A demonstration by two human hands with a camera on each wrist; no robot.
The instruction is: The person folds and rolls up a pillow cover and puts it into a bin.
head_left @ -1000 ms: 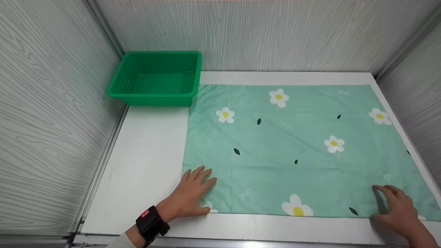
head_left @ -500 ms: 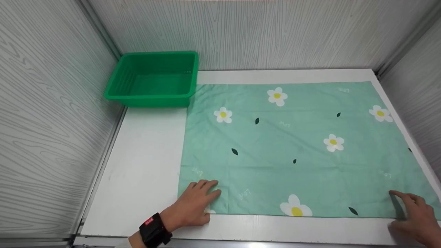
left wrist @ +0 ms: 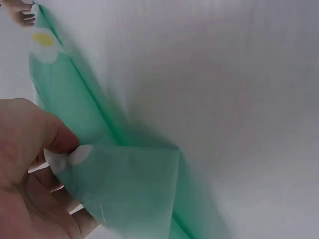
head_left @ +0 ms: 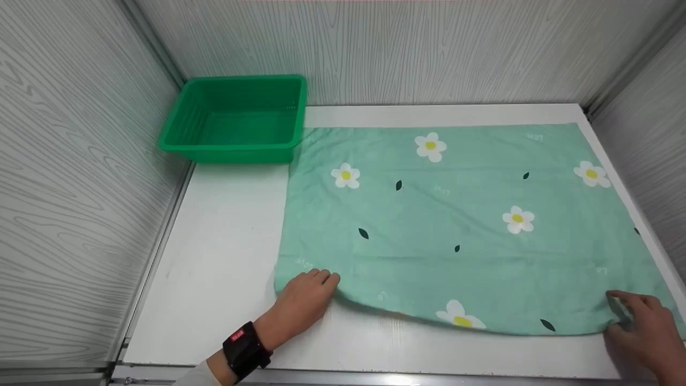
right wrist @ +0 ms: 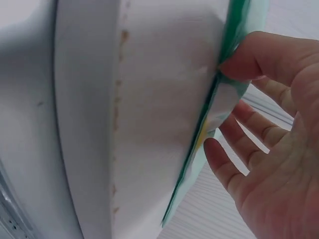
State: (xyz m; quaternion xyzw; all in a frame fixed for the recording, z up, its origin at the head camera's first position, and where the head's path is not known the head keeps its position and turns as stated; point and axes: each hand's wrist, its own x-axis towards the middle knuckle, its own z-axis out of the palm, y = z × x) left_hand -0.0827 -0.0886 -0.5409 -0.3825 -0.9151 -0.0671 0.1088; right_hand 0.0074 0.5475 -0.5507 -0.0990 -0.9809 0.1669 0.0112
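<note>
A mint-green cloth (head_left: 412,225) printed with white daisies and dark leaves lies spread over the white table. My left hand (head_left: 306,300) grips its near edge towards the left corner and holds that edge raised. In the left wrist view, the thumb of the left hand (left wrist: 25,144) presses on the cloth (left wrist: 124,184), whose corner flap hangs free. At the near right, my right hand (head_left: 643,324) pinches the same edge. The right wrist view shows the right hand (right wrist: 284,114) with thumb at the cloth's edge and other fingers spread apart.
A green plastic basket (head_left: 230,154) stands at the back left, beside the cloth's far left corner. Pale wood-grain walls (head_left: 375,53) enclose the table (head_left: 225,236) at the back and both sides. The table's near edge has a metal rail.
My left hand has gone from spread fingers on the cloth to gripping its edge and lifting it. The right hand has moved right and now pinches the near edge.
</note>
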